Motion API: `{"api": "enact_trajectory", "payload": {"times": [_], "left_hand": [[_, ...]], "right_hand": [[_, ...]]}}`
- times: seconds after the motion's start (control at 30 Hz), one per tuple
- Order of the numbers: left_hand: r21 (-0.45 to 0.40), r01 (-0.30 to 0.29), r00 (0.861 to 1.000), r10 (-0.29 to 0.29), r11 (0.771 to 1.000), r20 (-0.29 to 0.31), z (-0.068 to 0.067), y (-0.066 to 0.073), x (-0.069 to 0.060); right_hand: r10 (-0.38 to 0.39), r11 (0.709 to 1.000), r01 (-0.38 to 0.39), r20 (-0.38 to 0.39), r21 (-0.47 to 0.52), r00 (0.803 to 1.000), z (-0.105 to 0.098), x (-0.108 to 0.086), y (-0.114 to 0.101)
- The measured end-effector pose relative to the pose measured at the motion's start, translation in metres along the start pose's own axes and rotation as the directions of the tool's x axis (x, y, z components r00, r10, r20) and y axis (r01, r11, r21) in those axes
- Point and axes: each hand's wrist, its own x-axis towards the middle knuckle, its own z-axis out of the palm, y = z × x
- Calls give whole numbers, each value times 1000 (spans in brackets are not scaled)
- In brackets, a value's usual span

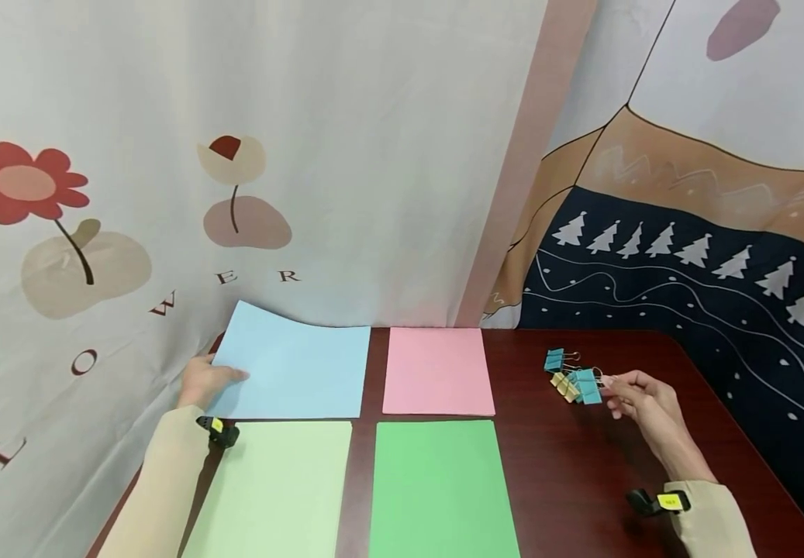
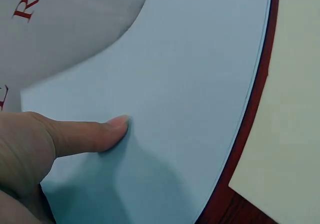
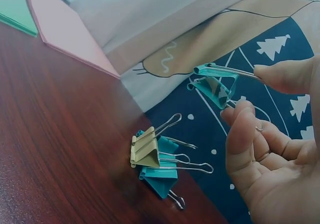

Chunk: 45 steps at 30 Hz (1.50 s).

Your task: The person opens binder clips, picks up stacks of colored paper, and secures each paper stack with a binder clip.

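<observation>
My left hand (image 1: 206, 381) grips the left edge of a light blue stack of paper (image 1: 297, 364), thumb on top and the other fingers hidden beneath. In the left wrist view the thumb (image 2: 92, 134) lies flat on the blue sheet, which bows upward at that side. My right hand (image 1: 653, 411) pinches a teal binder clip (image 3: 216, 87) by its wire handles, between thumb and fingers, raised off the table. Close by it lie a yellow binder clip (image 3: 145, 151) and more teal binder clips (image 3: 160, 181), bunched together on the table.
Pink paper (image 1: 439, 372) lies right of the blue stack, against the curtain (image 1: 374, 194). Nearer are pale green paper (image 1: 276, 488) and bright green paper (image 1: 443, 488). The dark red table (image 1: 569, 480) extends to the right, with a printed curtain behind it.
</observation>
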Motion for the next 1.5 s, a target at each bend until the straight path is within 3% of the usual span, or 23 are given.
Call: {"api": "enact_trajectory", "payload": {"times": [0.47, 0.83, 1.13, 1.3, 1.5], "left_hand": [[-98, -112, 991, 118, 989, 59, -19, -5, -6], [-211, -89, 994, 99, 973, 39, -21, -3, -13], [-317, -33, 993, 66, 948, 94, -6, 1, -19], [-375, -44, 992, 85, 926, 95, 11, 5, -25], [-429, -13, 988, 77, 903, 132, 31, 7, -34]], "right_hand": [[-65, 992, 66, -16, 103, 998, 4, 2, -5], [-73, 988, 73, -5, 136, 997, 10, 6, -13], [-92, 978, 92, -9, 186, 996, 18, 12, -22], [-131, 957, 128, -6, 262, 991, 23, 15, -23], [-140, 949, 142, -28, 282, 990, 30, 16, -22]]}}
